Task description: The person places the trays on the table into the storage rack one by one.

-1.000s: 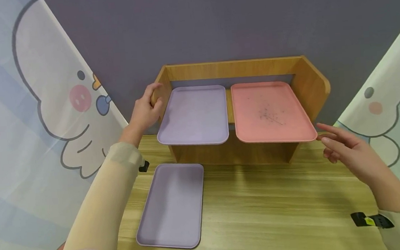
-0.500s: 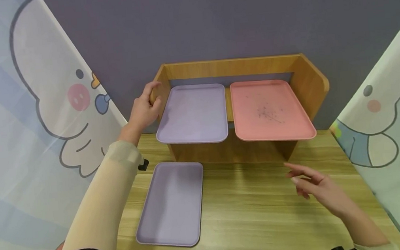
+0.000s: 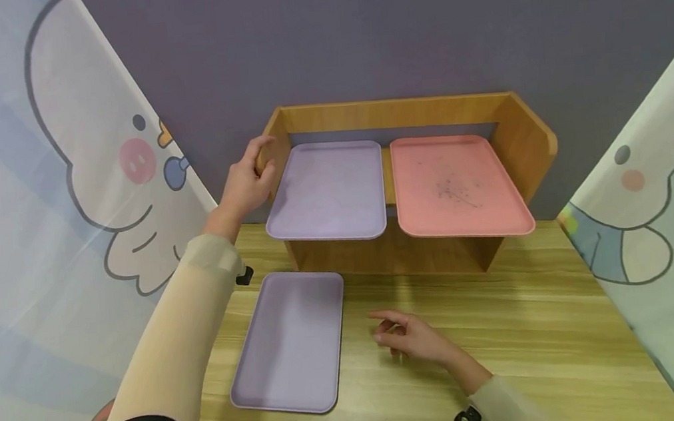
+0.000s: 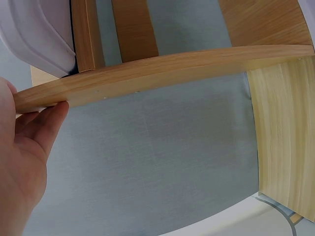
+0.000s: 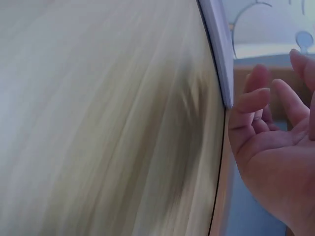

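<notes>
My left hand [image 3: 246, 184] grips the edge of the left side panel of a small wooden shelf [image 3: 335, 118]; in the left wrist view its fingers and thumb lie on both sides of the board [image 4: 147, 71]. On the shelf's upper level a light purple tray [image 3: 329, 191] and a pink tray [image 3: 458, 190] with dark specks lie side by side, jutting past the front. A second purple tray [image 3: 291, 341] rests on the table at the left. My right hand [image 3: 417, 338] hovers over the table just right of that tray, fingers loosely bent and holding nothing.
The wood-grain table [image 3: 506, 356] spreads in front of the shelf. A grey wall panel [image 3: 393, 31] stands behind it. Cloths with cartoon animals, one at the left [image 3: 118, 189] and one at the right [image 3: 660, 189], flank the table.
My right hand has moved left and toward me, from the pink tray's front right corner to beside the purple tray on the table. The left hand keeps its grip on the shelf.
</notes>
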The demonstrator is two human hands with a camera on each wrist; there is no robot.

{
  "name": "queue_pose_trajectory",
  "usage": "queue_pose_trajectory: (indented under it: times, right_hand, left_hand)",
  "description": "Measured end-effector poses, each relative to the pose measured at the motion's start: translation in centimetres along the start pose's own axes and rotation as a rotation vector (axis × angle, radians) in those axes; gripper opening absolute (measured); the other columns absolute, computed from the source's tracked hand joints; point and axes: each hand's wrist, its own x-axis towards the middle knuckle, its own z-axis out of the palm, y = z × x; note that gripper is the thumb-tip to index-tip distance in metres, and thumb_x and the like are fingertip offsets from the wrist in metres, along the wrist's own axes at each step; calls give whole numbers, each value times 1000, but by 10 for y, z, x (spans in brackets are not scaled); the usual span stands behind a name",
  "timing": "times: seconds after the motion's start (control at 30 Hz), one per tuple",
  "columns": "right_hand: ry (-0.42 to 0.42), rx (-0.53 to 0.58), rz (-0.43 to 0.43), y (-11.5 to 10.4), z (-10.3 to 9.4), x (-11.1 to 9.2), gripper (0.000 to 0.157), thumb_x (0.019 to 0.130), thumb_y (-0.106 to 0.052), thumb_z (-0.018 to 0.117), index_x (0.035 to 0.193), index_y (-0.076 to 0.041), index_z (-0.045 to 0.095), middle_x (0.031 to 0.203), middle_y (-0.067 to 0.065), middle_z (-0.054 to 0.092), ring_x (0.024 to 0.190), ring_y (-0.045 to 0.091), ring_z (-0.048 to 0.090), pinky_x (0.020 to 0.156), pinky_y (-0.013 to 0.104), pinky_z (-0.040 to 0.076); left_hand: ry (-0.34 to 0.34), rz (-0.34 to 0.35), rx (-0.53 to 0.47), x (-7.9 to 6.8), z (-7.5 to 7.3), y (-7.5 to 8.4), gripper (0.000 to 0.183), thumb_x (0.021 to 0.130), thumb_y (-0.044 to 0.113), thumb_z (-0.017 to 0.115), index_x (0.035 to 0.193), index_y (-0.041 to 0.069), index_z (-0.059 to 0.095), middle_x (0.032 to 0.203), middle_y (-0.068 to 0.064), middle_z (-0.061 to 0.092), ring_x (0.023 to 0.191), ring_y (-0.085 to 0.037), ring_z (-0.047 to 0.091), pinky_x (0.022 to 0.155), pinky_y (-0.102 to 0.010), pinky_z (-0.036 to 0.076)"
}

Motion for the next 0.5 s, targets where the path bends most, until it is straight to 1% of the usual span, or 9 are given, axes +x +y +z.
queue_pose_trajectory:
  times: [0.13,0.23,0.3,0.33,0.4,0.47,0.5]
  right_hand:
    - [-35,-20,-43,1,22,29,59,108,-22,70,160,0,53,114,14,70,74,20,68,60,30,56]
    - [-51,-36,-43,3,36,47,59,107,-20,71,160,-1,53,108,12,71,72,16,66,60,27,54]
    - [-52,-75,-31,4,43,57,61,106,-22,73,161,-5,54,104,8,71,70,11,63,61,25,53]
    - [-47,-107,-23,4,47,61,62,106,-25,74,161,-7,54,101,5,71,69,9,62,62,24,52]
    - [-21,-200,-17,3,53,69,64,104,-31,77,161,-10,56,95,1,69,70,7,60,63,24,51]
    - [16,-333,-9,0,59,76,66,102,-39,78,160,-13,58,92,1,69,74,11,61,68,26,51]
    - [40,-409,-5,-1,63,80,67,101,-43,78,159,-14,59,96,3,71,81,13,65,73,29,54]
  left_hand:
    - [-1,8,3,0,1,-2,50,108,23,55,158,30,51,77,-16,64,66,-28,60,57,-35,47]
    - [7,15,3,1,2,-3,50,107,23,55,157,30,51,73,-12,60,64,-28,58,57,-36,46]
    - [8,17,2,0,3,-4,50,107,23,55,157,30,51,69,-10,56,63,-28,57,58,-36,46]
    - [6,19,0,0,3,-4,50,107,23,55,157,29,51,69,-10,55,63,-28,57,58,-36,46]
    - [9,19,0,0,3,-4,50,107,23,55,157,30,51,71,-12,58,64,-29,58,58,-36,46]
    - [9,17,-4,0,2,-4,50,107,23,55,157,30,51,78,-15,65,67,-29,61,58,-36,47]
    - [10,16,-5,0,2,-4,50,107,23,55,157,31,51,82,-18,68,69,-30,62,58,-36,48]
